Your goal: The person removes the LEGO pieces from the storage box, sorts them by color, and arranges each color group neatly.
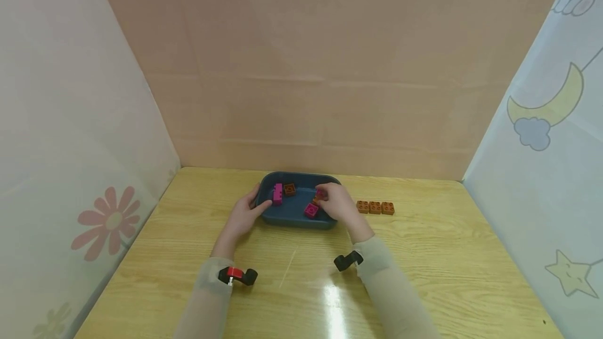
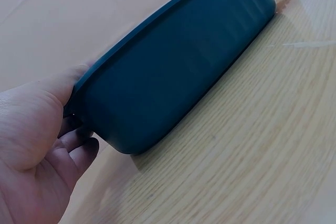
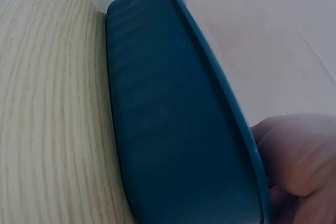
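Observation:
A dark blue tray [image 1: 294, 222] rests on the table with several pink and orange toy building bricks in it. My left hand [image 1: 241, 217] grips the tray's left end, thumb over the rim and the other fingers around the outside. Inside the tray's right part, my right hand [image 1: 336, 202] pinches an orange brick [image 1: 316, 200], partly hidden by the fingers. A pink brick [image 1: 320, 192] shows just behind it, and another pink brick [image 1: 311, 210] lies in front. Toward the left are a pink piece [image 1: 278, 194] and an orange brick [image 1: 289, 189]. The right fingertips are hidden behind the tray wall in the right wrist view.
Three orange bricks [image 1: 375, 207] form a row on the wooden table [image 1: 292, 276], right of the tray. A beige backdrop [image 1: 311, 93] rises behind the table, with pale printed sheets at the left [image 1: 56, 119] and right [image 1: 527, 171].

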